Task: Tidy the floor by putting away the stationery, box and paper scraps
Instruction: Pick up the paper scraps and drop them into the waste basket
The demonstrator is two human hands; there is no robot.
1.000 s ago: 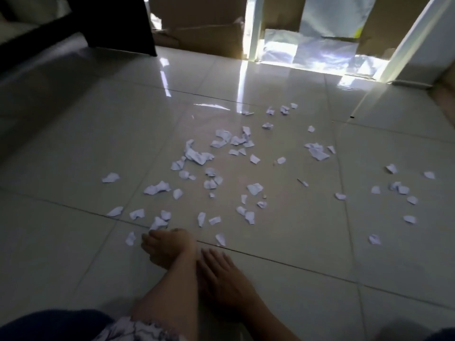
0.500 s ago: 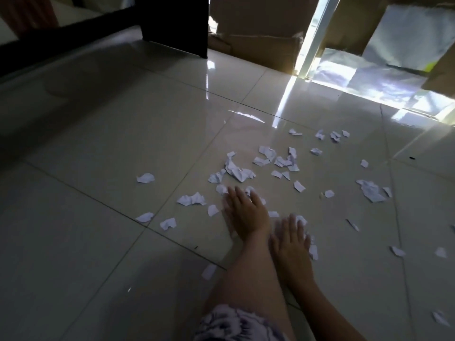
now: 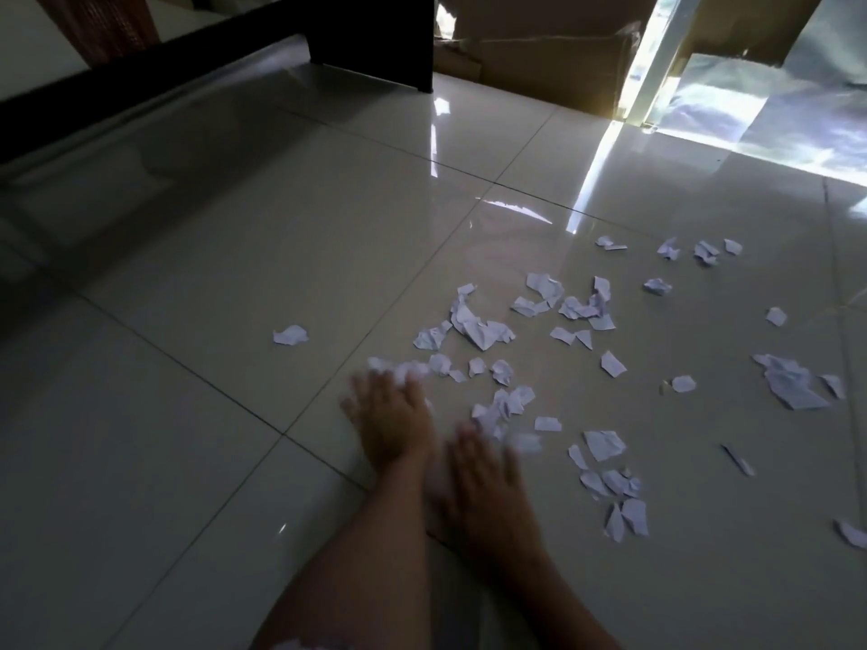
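Several white paper scraps (image 3: 483, 331) lie scattered over the glossy tiled floor (image 3: 281, 218), mostly to the right of centre. One scrap (image 3: 291, 335) sits alone further left. My left hand (image 3: 391, 417) lies flat on the floor, fingers straight, its fingertips touching a few blurred scraps (image 3: 399, 366). My right hand (image 3: 488, 480) lies flat just beside it, fingers straight, with scraps (image 3: 504, 408) at its fingertips. Both hands are motion-blurred.
A dark furniture leg (image 3: 375, 35) and a dark rail (image 3: 140, 72) stand at the upper left. Cardboard boxes (image 3: 539, 44) line the far wall beside a bright doorway frame (image 3: 650, 63). A larger scrap (image 3: 790, 382) lies at the right.
The view swung left, so the scraps sit further right in frame. Both hands slid forward over the floor, pushing scraps ahead of the fingertips.
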